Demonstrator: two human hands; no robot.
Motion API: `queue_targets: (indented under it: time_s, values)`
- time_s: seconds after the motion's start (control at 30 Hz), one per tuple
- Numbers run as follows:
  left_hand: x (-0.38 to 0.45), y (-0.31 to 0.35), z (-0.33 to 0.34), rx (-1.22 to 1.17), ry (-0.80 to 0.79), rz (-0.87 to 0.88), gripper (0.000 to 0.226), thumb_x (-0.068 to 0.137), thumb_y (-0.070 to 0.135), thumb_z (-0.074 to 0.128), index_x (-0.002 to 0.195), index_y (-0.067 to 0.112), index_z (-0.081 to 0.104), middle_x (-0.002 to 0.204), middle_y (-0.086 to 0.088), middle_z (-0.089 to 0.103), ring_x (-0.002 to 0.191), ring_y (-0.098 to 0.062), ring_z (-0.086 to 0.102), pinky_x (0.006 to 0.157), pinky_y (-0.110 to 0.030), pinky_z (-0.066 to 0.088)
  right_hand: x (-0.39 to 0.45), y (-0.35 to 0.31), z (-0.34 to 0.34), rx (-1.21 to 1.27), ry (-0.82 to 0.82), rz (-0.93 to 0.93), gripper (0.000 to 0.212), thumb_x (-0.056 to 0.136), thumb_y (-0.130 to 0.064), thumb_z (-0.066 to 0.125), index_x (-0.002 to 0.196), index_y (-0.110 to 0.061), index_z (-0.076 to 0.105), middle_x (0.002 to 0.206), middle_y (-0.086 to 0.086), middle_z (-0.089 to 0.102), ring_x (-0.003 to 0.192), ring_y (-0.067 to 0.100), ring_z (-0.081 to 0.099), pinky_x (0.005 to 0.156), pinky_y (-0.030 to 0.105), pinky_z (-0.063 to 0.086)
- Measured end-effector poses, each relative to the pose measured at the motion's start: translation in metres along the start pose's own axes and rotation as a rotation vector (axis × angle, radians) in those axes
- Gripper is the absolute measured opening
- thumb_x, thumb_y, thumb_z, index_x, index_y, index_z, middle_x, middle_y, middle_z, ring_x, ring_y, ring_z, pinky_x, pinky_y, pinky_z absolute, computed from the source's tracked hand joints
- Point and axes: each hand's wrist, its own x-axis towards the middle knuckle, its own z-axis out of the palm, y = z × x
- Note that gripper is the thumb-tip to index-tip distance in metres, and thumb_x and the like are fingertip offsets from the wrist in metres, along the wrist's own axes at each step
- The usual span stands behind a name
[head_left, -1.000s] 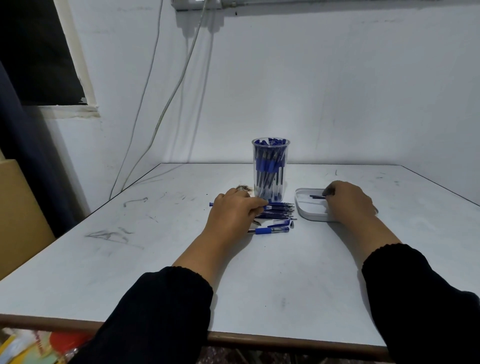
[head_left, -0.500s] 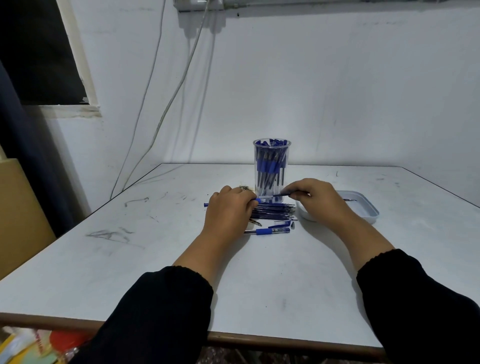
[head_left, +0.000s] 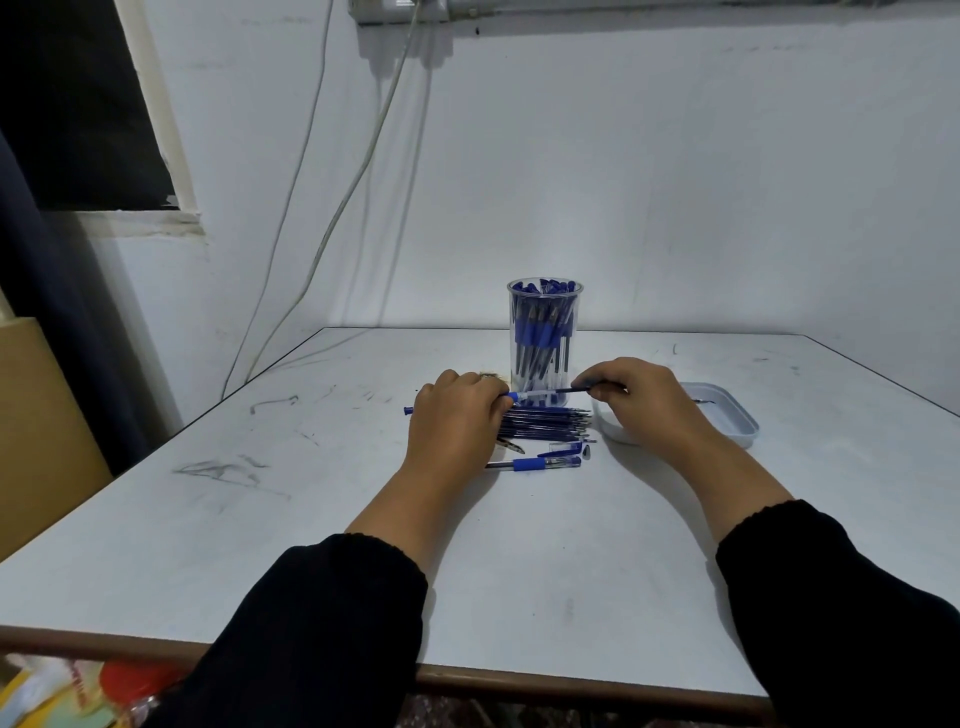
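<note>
The left hand (head_left: 457, 415) grips the barrel of a blue pen (head_left: 540, 395), and the right hand (head_left: 639, 400) pinches its thin dark end (refill or tip, too small to tell). The pen is held level just above the tabletop (head_left: 311, 519), in front of the clear jar (head_left: 544, 332). A pile of refills (head_left: 545, 423) lies beneath it, and a white tray (head_left: 727, 415) sits beside the right hand.

Held level just above frame centre: slim pen (head_left: 540, 396), clear barrel with blue grip, dark thin end pointing right; gripped by left hand (head_left: 457, 415), pinched by right hand (head_left: 641, 400).
</note>
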Motion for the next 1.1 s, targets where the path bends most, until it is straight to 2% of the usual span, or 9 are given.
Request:
queue_targets:
  time_s: [0.13,0.43,0.6,0.73,0.87,0.97,1.1]
  values:
    - [0.0,0.0,0.0,0.017,-0.006,-0.002,0.026,0.099,0.031,0.045,0.108,0.02,0.067,0.098,0.003,0.067,0.094,-0.021,0.05,0.073,-0.03,0.028,-0.001,-0.001,0.0,-0.001,-0.019,0.003,0.032,0.094,0.001,0.051,0.102,-0.02,0.073,0.099,-0.01,0.061,0.089,0.002,0.053,0.068,-0.005,0.034]
    - [0.0,0.0,0.0,0.008,-0.012,0.004,0.026,0.099,0.031,0.046,0.109,0.02,0.066,0.099,0.003,0.067,0.094,-0.021,0.051,0.076,-0.032,0.034,-0.002,-0.004,0.002,0.039,-0.037,0.009,0.031,0.094,0.0,0.052,0.102,-0.02,0.073,0.102,-0.008,0.063,0.096,0.007,0.056,0.075,0.005,0.035]
    - [-0.001,0.003,-0.001,-0.04,-0.019,0.039,0.025,0.098,0.031,0.046,0.108,0.021,0.066,0.099,0.004,0.066,0.093,-0.02,0.05,0.074,-0.03,0.031,-0.005,-0.009,0.004,0.024,-0.053,-0.007,0.027,0.095,-0.005,0.054,0.108,-0.02,0.072,0.101,-0.011,0.062,0.097,0.006,0.054,0.079,0.012,0.036]
    - [-0.002,0.004,-0.001,-0.047,-0.037,0.073,0.024,0.098,0.031,0.046,0.109,0.022,0.066,0.1,0.003,0.065,0.093,-0.019,0.049,0.073,-0.029,0.029,-0.008,-0.013,0.011,0.083,-0.091,-0.02,0.024,0.094,-0.013,0.058,0.11,-0.025,0.072,0.104,-0.01,0.067,0.099,0.006,0.058,0.075,0.005,0.037]
    - [-0.003,0.005,0.0,-0.047,-0.028,0.084,0.022,0.098,0.029,0.047,0.108,0.023,0.066,0.099,0.003,0.065,0.092,-0.019,0.048,0.074,-0.028,0.027,-0.011,-0.016,0.015,0.114,-0.136,-0.029,0.025,0.094,-0.02,0.06,0.115,-0.03,0.069,0.111,-0.01,0.066,0.104,0.006,0.058,0.085,0.018,0.043]
    - [-0.002,0.002,-0.001,-0.051,-0.02,0.047,0.022,0.098,0.028,0.047,0.107,0.022,0.066,0.1,0.004,0.066,0.094,-0.02,0.048,0.075,-0.029,0.027,-0.01,-0.013,0.006,0.033,-0.083,-0.012,0.029,0.09,-0.02,0.063,0.115,-0.034,0.064,0.106,-0.014,0.064,0.103,0.008,0.056,0.095,0.031,0.044]
    - [0.0,-0.001,-0.003,-0.031,-0.041,0.018,0.025,0.099,0.03,0.044,0.11,0.022,0.065,0.102,0.004,0.066,0.098,-0.021,0.049,0.078,-0.032,0.03,-0.005,0.0,-0.009,-0.043,-0.01,0.066,0.021,0.084,-0.018,0.065,0.087,-0.038,0.06,0.085,-0.019,0.064,0.089,0.007,0.055,0.099,0.043,0.041]
